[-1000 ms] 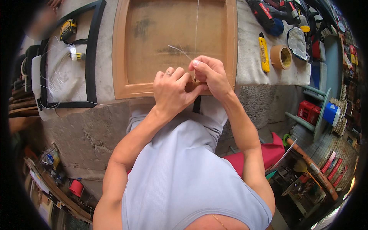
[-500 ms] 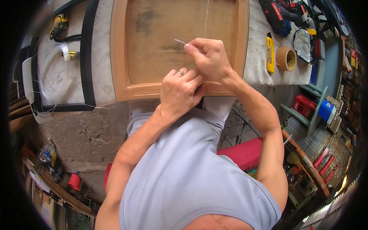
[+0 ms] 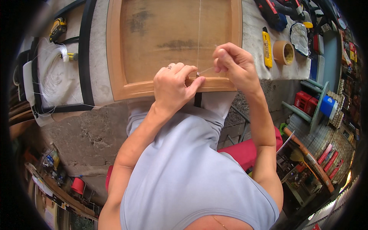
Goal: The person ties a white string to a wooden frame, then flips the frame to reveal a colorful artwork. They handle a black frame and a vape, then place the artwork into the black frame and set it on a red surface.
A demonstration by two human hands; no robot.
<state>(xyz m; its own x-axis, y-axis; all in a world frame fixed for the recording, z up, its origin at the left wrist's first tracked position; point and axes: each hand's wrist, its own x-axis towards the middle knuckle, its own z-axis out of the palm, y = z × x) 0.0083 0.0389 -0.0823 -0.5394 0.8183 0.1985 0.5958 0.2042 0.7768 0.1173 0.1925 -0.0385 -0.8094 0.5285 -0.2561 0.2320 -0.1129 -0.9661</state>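
Note:
A wooden frame [image 3: 115, 53] with a brown back panel lies in front of me on the cloth-covered table. A thin whitish string [image 3: 198, 34] runs taut down the panel to a small fitting [image 3: 197, 74] at the near rail. My left hand [image 3: 172, 86] is closed over that rail, with thumb and forefinger on either side of it right beside the fitting. Just to the right, my right hand [image 3: 238, 69] pinches the string's loose end, which stretches from the fitting to its curled fingers. Its fingertips partly hide the end.
On the left, a bundle of clear line [image 3: 59, 78] and a tape measure [image 3: 58, 28] lie by a black frame [image 3: 86, 53]. On the right are a yellow utility knife [image 3: 267, 49], a roll of tape [image 3: 283, 52] and a power drill [image 3: 272, 13]. The table's front edge is close.
My right hand has moved right, drawing the string's end away from the fitting. My left hand has shifted slightly left, uncovering the fitting. The whole view has shifted a little.

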